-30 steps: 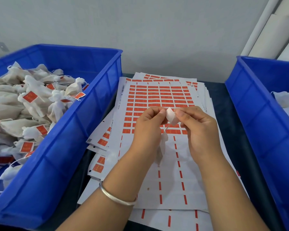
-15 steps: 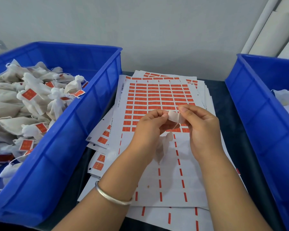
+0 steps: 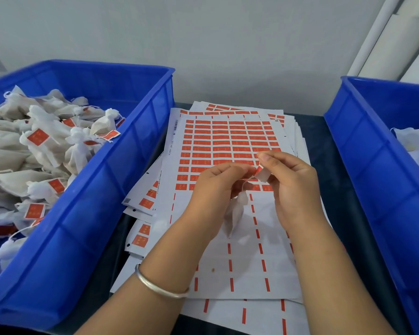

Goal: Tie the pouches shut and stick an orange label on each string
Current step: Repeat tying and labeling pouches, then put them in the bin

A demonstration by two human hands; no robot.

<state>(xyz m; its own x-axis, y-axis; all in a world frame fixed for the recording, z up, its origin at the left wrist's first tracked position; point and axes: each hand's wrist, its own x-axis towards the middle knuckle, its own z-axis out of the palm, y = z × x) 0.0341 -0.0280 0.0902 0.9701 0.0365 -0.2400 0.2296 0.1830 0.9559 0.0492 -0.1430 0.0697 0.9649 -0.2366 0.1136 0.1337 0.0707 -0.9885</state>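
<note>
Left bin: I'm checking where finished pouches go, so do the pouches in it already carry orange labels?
Yes, many white pouches in the left bin show orange labels on their strings.

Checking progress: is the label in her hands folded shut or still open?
Open: the label shows orange face and white backing spread apart, pinched between the left hand and right hand.

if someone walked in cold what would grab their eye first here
Probably the two hands in the middle: the left hand and right hand pinch an orange label above a small white pouch that hangs below them. Under them lies a stack of label sheets gridded in orange. At the left, a blue bin is heaped with labelled pouches, and a second blue bin stands at the right.
</note>
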